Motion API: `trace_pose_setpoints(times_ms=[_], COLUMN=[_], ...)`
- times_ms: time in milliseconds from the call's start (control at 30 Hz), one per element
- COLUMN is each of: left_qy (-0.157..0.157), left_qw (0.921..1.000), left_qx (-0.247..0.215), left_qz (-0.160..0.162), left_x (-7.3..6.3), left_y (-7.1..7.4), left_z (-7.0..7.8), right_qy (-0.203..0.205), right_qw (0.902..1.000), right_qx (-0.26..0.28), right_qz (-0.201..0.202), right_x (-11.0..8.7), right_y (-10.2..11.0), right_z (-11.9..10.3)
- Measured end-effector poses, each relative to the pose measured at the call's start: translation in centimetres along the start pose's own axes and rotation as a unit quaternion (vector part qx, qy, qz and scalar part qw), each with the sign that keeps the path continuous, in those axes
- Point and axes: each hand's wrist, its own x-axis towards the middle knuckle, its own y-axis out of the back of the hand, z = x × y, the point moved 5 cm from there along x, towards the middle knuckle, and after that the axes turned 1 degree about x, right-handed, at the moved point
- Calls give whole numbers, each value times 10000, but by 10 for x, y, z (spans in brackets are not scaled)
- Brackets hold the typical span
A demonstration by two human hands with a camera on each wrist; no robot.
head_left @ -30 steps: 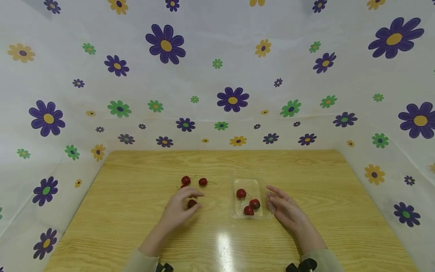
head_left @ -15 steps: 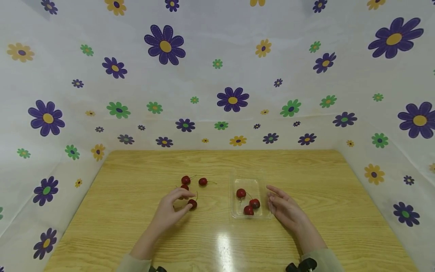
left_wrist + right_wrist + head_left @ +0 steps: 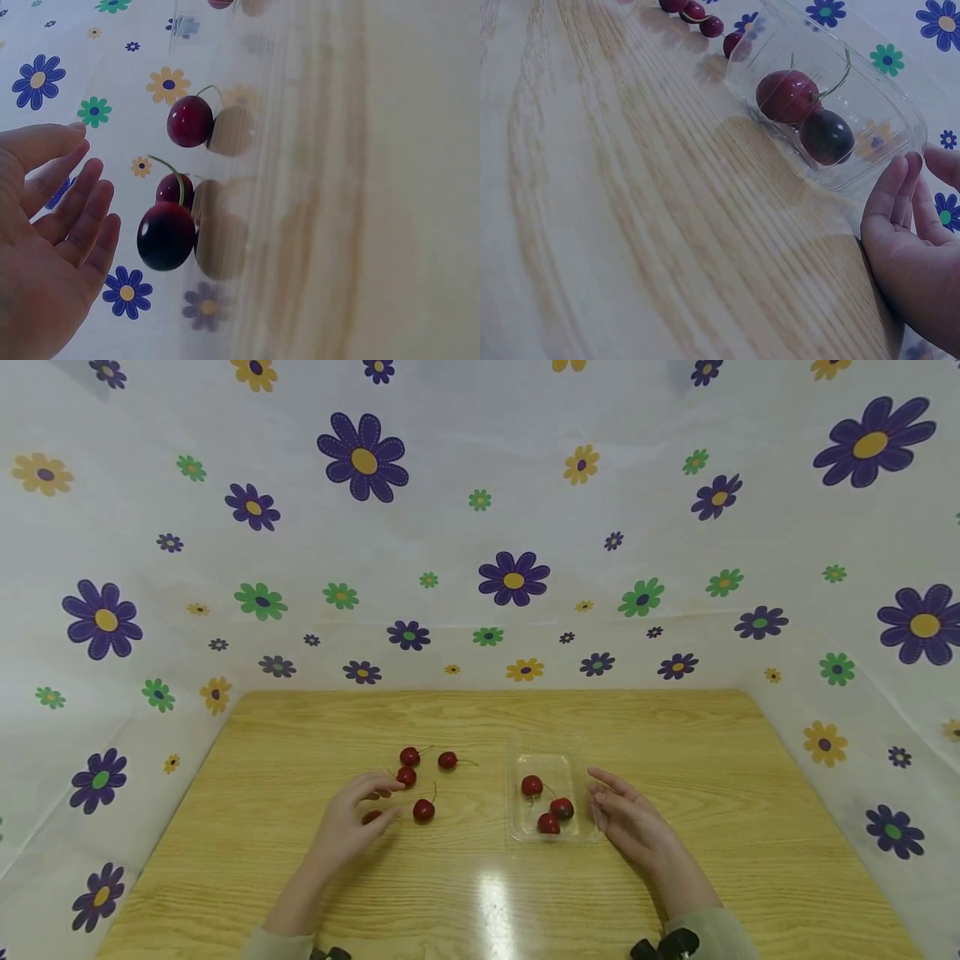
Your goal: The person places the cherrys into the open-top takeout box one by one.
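Note:
My left hand (image 3: 348, 822) hovers at the left of the table, fingers loosely curved, with a cherry (image 3: 372, 817) partly hidden behind its thumb. To its right stands a dark red cherry (image 3: 423, 811) with its stem up. The left wrist view has the hand (image 3: 56, 240) apart from the nearest dark cherry (image 3: 166, 238). A clear plastic container (image 3: 555, 771) holds several cherries, one being a red cherry (image 3: 532, 786). My right hand (image 3: 645, 839) touches the container's right side with relaxed fingertips, also visible in the right wrist view.
Behind the left hand lie more cherries: a stemmed cherry (image 3: 409, 756), another cherry (image 3: 447, 760) and a close-by cherry (image 3: 407, 777). The wooden table (image 3: 480, 893) is bordered by a flowered white cloth (image 3: 450, 527) behind and at both sides.
My left hand has drawn back leftward from the stemmed dark cherry, which now shows fully on the table. The right hand and container stay put.

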Motion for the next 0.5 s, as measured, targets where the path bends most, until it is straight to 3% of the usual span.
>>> trace_pose_setpoints(times_ms=[233, 500], left_qy=[-95, -8], left_qw=[9991, 9992], left_qx=[407, 393], left_qz=[109, -51], left_x=[-5, -12], left_y=[9, 15], left_z=[-4, -11], right_qy=[10, -1], right_qw=[10000, 10000], right_qx=[-23, -67], right_qz=[-28, -18], right_x=[0, 0], right_y=[0, 0], right_z=[0, 0])
